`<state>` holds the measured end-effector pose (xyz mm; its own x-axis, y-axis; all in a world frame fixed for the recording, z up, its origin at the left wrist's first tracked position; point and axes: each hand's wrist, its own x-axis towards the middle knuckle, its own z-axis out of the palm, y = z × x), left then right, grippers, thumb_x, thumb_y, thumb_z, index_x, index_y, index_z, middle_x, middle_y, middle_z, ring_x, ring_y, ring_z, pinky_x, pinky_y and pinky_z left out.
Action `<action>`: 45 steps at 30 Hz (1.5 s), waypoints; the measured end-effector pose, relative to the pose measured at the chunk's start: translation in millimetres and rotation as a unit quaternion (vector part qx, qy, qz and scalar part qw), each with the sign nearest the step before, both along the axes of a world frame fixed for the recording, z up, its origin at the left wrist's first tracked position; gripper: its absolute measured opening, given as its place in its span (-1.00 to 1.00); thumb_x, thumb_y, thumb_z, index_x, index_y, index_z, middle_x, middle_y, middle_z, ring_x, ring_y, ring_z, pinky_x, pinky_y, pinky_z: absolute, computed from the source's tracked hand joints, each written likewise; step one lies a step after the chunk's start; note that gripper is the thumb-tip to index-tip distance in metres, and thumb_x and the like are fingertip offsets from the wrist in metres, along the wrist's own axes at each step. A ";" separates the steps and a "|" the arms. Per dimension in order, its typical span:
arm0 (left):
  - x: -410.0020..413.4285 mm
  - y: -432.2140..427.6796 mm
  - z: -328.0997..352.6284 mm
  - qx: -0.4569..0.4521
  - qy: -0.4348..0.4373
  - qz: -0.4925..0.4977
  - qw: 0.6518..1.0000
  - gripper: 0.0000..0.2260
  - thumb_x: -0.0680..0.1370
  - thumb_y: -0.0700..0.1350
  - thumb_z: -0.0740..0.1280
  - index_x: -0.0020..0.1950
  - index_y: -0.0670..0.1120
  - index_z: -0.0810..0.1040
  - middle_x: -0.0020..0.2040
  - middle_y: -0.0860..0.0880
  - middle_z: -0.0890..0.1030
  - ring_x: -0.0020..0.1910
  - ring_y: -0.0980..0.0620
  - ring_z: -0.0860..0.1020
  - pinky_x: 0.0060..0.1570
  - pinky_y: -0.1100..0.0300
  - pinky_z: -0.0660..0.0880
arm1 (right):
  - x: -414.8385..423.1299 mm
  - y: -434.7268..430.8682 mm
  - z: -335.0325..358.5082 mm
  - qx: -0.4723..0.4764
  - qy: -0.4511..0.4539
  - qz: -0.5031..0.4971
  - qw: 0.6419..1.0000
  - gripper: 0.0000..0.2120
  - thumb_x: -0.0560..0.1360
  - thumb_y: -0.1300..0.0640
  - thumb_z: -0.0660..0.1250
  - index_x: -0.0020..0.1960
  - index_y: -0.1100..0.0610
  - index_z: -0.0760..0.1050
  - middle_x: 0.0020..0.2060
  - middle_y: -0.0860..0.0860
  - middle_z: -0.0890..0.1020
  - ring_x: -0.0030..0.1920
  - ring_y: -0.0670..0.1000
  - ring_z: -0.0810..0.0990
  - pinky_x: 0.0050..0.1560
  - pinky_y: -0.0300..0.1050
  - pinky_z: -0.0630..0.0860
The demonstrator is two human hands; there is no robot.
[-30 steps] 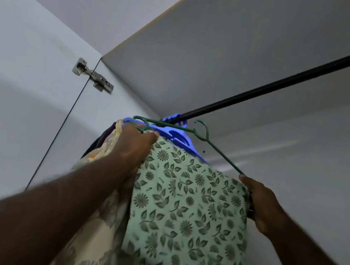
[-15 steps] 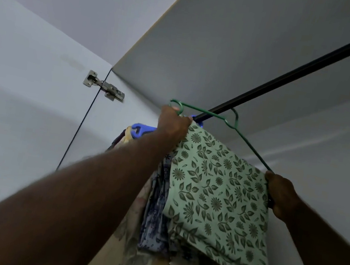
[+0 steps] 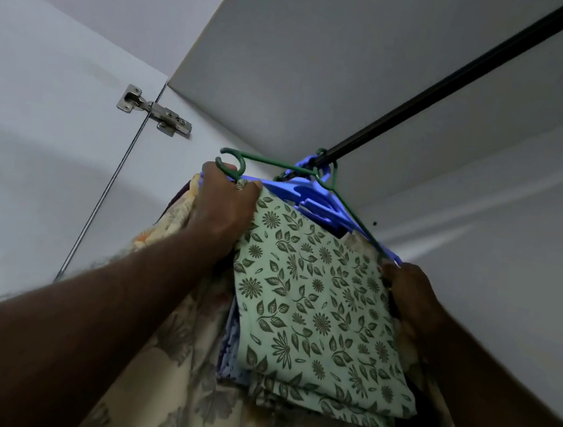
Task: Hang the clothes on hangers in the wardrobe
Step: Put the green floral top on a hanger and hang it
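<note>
- Gripping the left end of the green hanger (image 3: 273, 163), the left hand (image 3: 225, 206) is curling its fingers round the wire just below the small end loop. It is also trapping the top corner of the folded floral cloth (image 3: 313, 304).
- The right hand (image 3: 411, 294) is closing on the hanger's far, lower end, with the cloth's edge gathered against it. Its fingertips are lying behind the fabric, so the exact pinch is not showing.
- The cloth is hanging folded over the hanger, high up by the black rail (image 3: 442, 87). It is lying in front of a bunch of blue hangers (image 3: 307, 195) and beside a cream flowered garment (image 3: 167, 373).
- A green hook is showing at the rail among the blue hooks, but I cannot tell whether it is properly seated over the rail.
- The cloth is looking thin, soft and light, so its weight is hardly mattering. What matters is that it is likely to slip along the smooth wire, which is sloping down to the right.
- The hanger is looking slender and likely to flex or twist if held at one point only.
- Holding both ends while pinning the cloth to the wire is seeming the safest hold until the hook is bearing the load.
</note>
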<state>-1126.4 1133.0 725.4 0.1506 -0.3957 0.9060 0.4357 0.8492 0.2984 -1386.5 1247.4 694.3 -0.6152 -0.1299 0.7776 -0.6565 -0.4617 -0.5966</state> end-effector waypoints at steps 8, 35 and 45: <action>-4.4 12.1 -79.3 0.001 -0.191 -0.153 0.970 -0.64 0.48 -0.12 0.47 0.21 -0.04 0.43 0.03 -0.05 0.67 -0.14 -0.03 0.70 -0.24 0.08 0.65 | 29.4 5.4 -70.0 -0.049 0.001 0.139 0.989 -0.79 0.53 0.01 0.42 0.07 0.12 0.59 -0.10 0.06 0.73 -0.11 0.08 0.73 -0.10 -0.02 0.65; -11.1 13.9 -205.6 -0.142 -0.125 0.026 0.982 -0.40 0.62 -0.20 0.27 0.57 0.18 0.13 0.42 0.39 0.19 0.34 0.55 0.19 0.29 0.55 0.19 | 84.5 -15.3 -186.4 -0.078 -0.102 0.241 0.962 -0.69 0.64 0.09 0.27 0.37 0.05 0.44 0.09 0.11 0.69 -0.04 0.17 0.71 -0.36 -0.06 0.60; -23.5 4.3 -211.9 -0.070 -0.136 -0.001 0.988 -0.81 0.61 -0.24 0.27 0.08 -0.04 0.65 0.01 0.12 0.65 0.05 0.35 0.53 0.10 0.18 0.51 | 94.9 -2.9 -187.8 -0.100 -0.133 0.228 0.959 -0.70 0.66 0.12 0.22 0.38 0.07 0.45 0.12 0.12 0.67 -0.01 0.16 0.68 -0.41 -0.10 0.59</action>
<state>-1149.9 1137.3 513.4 -0.1071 -0.2645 0.9584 0.3561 0.8898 0.2853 -1291.6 1244.5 506.5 -0.7101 -0.2982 0.6378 -0.1950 -0.7871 -0.5852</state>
